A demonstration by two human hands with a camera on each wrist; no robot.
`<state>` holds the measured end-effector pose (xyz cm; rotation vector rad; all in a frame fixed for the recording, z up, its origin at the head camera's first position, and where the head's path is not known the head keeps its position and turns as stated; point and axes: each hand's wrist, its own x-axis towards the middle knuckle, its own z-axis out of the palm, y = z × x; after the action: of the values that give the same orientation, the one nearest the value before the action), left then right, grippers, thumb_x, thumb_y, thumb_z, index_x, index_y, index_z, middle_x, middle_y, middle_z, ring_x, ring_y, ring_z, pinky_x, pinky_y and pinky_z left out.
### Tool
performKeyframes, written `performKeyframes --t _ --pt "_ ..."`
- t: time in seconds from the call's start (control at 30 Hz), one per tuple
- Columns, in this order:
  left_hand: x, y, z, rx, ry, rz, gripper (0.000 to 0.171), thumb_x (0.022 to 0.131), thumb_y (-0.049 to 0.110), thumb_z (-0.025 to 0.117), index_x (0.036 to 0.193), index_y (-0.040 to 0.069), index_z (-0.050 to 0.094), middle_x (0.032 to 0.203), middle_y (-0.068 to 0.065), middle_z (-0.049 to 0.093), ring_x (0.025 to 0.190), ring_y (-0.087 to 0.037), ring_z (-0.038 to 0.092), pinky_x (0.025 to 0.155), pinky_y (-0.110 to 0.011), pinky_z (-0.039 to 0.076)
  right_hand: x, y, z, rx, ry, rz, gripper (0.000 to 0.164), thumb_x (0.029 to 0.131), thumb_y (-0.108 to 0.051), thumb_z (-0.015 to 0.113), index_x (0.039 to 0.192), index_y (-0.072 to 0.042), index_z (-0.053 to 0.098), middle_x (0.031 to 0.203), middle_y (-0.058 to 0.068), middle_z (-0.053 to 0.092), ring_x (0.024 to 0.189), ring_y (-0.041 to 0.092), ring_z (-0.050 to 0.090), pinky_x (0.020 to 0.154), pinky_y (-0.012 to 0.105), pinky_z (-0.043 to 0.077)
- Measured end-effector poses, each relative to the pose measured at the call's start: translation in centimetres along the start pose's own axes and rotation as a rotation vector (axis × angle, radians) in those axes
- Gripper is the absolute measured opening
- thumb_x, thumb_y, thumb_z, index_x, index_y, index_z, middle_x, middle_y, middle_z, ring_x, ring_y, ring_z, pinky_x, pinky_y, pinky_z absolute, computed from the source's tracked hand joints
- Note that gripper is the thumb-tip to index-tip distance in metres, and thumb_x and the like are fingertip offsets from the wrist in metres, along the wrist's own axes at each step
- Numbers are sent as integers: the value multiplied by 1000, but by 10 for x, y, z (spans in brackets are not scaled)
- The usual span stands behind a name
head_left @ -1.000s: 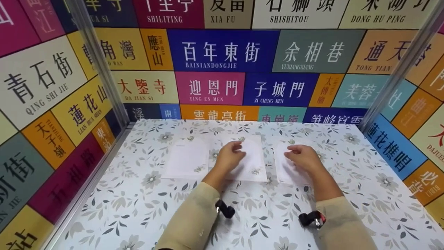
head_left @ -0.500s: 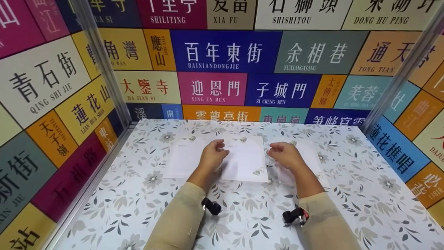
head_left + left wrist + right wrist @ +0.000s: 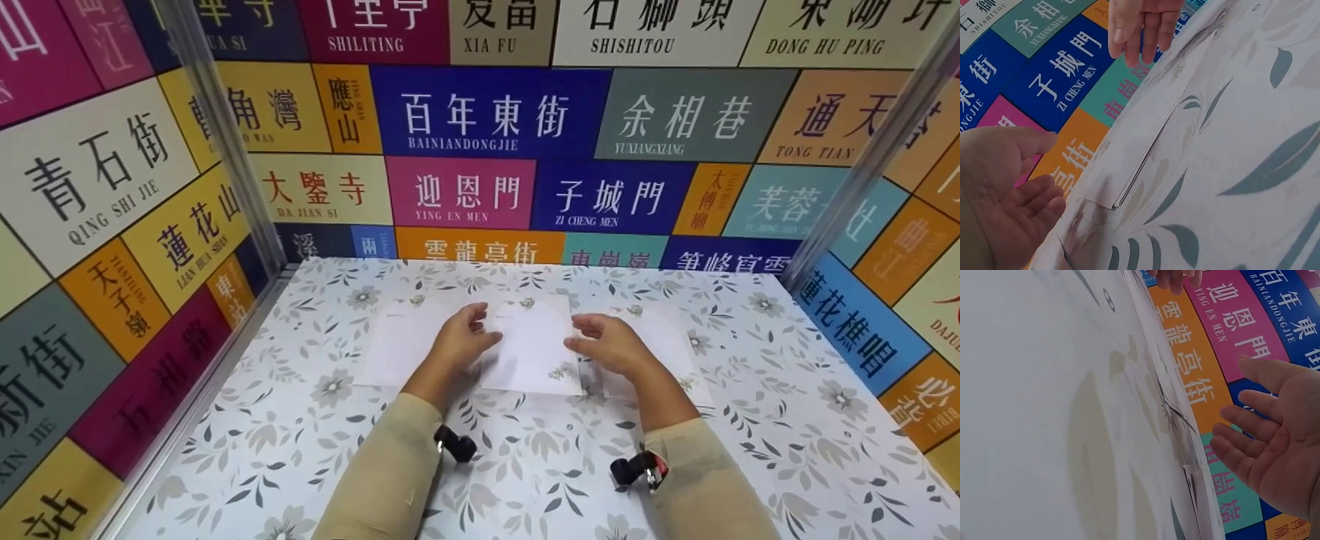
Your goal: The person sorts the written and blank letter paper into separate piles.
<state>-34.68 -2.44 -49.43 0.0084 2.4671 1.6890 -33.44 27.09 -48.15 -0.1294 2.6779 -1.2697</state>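
Three white sheets of paper with small floral prints lie in a row on the table: a left sheet [image 3: 390, 345], a middle sheet [image 3: 529, 352] and a right sheet [image 3: 667, 352]. My left hand [image 3: 456, 341] hovers between the left and middle sheets, covering part of both, fingers loosely bent. Over the gap between the middle and right sheets is my right hand [image 3: 611, 343], its fingers relaxed too. In the wrist views the left hand [image 3: 1013, 191] and the right hand [image 3: 1275, 433] hold nothing and stand apart from the paper.
A white tablecloth [image 3: 300, 465] with grey flowers and leaves covers the table. Behind and beside it stand walls with colourful street-name panels [image 3: 487, 112]. Metal posts [image 3: 225, 142] rise at the back corners. A black camera mount sits on each sleeve.
Both hands have shifted left, the left hand off the middle sheet's centre and the right hand off the right sheet's. Over the last half second they have hardly moved.
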Motion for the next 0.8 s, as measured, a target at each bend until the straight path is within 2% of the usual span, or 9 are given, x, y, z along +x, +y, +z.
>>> performKeyframes --t 0.07,0.17,0.23,0.33,0.53,0.6,0.8 --pt "-1 -4 -1 74 -74 58 83 91 22 85 163 21 45 168 -8 48 154 -31 48 130 -48 38 -1 3 2 -50 -50 -3 76 94 -45 80 159 -16 52 167 15 49 157 39 43 130 58 35" --pt "-3 -7 -3 238 -179 150 97 88 29 89 168 22 36 175 -10 35 162 -33 36 135 -48 27 -3 5 5 -139 -132 -23 86 89 -48 86 161 -22 49 171 16 42 161 41 36 132 61 29" --pt "-6 -9 -4 346 -238 177 103 85 34 91 170 25 32 178 -8 28 166 -31 27 138 -48 19 -5 5 7 -201 -179 -37 89 85 -46 89 162 -24 49 173 15 39 162 42 32 133 62 25" --pt "-9 -10 -3 476 -301 169 104 84 40 90 170 27 32 180 -2 24 169 -27 16 139 -49 14 -7 5 10 -277 -230 -43 91 83 -44 91 162 -26 49 176 10 35 165 41 26 135 63 19" --pt "-11 -8 3 659 -342 144 89 90 46 84 165 24 43 179 2 26 169 -26 17 138 -48 17 -8 6 12 -347 -259 -55 87 84 -40 91 160 -26 52 178 1 32 168 36 20 136 60 15" --pt "-11 -8 5 702 -343 158 86 91 48 82 164 22 45 179 0 28 169 -26 19 138 -46 20 -8 7 12 -352 -262 -67 86 84 -39 91 160 -25 52 178 2 32 168 36 20 136 60 15" --pt "-11 -8 7 739 -340 155 86 90 50 82 164 21 46 179 0 28 168 -24 20 137 -45 22 -7 9 11 -363 -265 -93 83 86 -38 89 160 -23 53 177 3 33 167 38 20 136 60 16"
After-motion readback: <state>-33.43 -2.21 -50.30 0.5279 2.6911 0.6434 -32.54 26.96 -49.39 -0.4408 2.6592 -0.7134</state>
